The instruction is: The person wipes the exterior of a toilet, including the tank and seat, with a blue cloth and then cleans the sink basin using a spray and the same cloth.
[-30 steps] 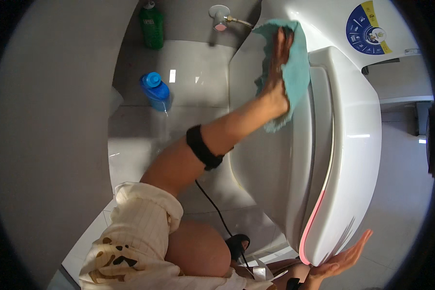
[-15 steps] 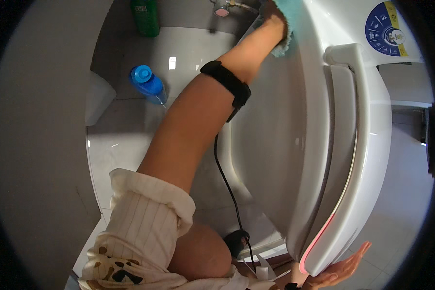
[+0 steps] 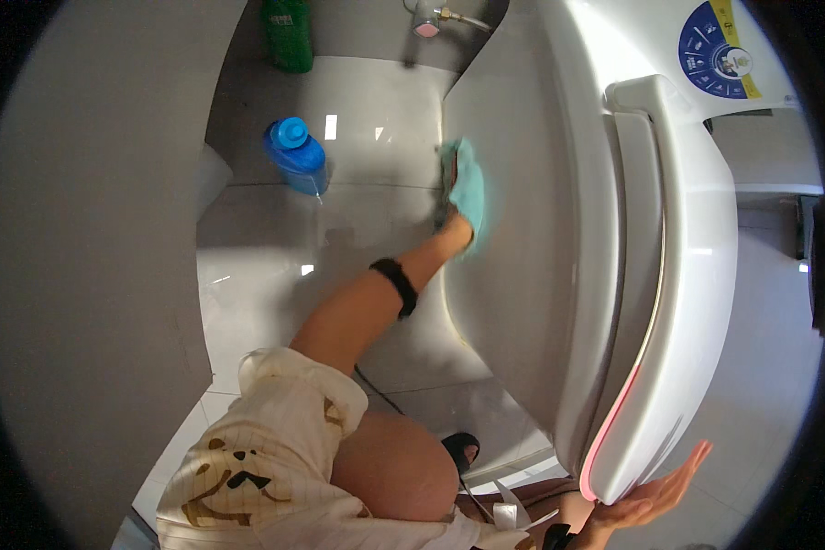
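Holding: my right hand (image 3: 655, 500) is nearest to me, low down, fingers spread flat and open under the bottom edge of the lifted toilet seat (image 3: 678, 302). It grips nothing; it only props the seat.
Seat: it stands up tall, its long side running away from me, with a pink strip along its near edge.
My arm: my left arm reaches out from a cream sleeve (image 3: 284, 431) with little bears on it. A black band (image 3: 396, 286) sits on the wrist.
Left hand: my left hand (image 3: 453, 197) presses on the teal cloth (image 3: 472, 188). The fingers hide under the cloth, so I cannot tell how tightly they curl, but they hold it flat on the wall.
Cloth: it sits on the grey side of the toilet (image 3: 522, 275), near the left edge of that side, about halfway up. My left hand is the one on it; my right hand is well apart from it.
Way to go: the grey side runs long, away from me and toward me. Bare grey side lies past the cloth.
Floor: pale shiny tiles (image 3: 275, 266) lie to the left.
Farther: a blue bottle (image 3: 296, 158) stands on the tiles, apart from the cloth.
Farthest: a green bottle (image 3: 288, 32) and a small spray head (image 3: 426, 18) sit at the back. A round blue and yellow sticker (image 3: 722, 49) is on the toilet lid.
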`<control>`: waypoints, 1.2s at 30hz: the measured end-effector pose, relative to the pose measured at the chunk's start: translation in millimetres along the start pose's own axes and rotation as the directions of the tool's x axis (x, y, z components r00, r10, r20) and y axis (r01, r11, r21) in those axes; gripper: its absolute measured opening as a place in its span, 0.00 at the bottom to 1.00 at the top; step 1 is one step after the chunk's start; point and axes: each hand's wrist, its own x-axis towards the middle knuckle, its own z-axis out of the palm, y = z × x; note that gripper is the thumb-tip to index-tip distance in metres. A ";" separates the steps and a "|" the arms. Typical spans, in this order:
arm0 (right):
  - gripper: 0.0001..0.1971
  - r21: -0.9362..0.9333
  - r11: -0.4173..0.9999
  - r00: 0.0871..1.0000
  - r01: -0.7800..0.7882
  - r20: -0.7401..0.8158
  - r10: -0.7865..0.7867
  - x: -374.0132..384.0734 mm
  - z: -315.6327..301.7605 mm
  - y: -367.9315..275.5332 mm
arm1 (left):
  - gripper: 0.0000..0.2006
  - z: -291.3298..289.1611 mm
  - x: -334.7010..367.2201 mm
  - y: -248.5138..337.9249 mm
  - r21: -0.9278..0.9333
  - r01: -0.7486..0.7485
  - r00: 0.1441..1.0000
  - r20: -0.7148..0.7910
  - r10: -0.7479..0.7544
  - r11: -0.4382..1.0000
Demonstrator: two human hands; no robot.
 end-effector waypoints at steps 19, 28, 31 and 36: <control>0.32 0.015 1.000 0.999 -0.023 0.023 0.023 25.3 -2.9 -1.5 | 0.25 118.2 47.1 91.7 0.541 -0.840 0.463 0.678 0.570 0.038; 0.28 -0.001 0.998 0.997 -0.070 0.012 0.070 15.4 -2.4 -5.0 | 0.24 40.7 118.9 91.1 0.212 -0.388 0.869 0.408 0.279 0.897; 0.28 0.006 0.997 0.997 -0.071 0.043 0.071 2.1 -4.4 -10.6 | 0.21 44.2 80.9 79.4 -0.075 -0.075 0.963 0.252 0.091 0.994; 0.29 0.048 0.996 0.997 -0.069 0.032 0.068 -7.7 -6.3 -7.9 | 0.17 17.9 38.8 52.2 0.026 -0.106 0.994 0.023 0.105 0.994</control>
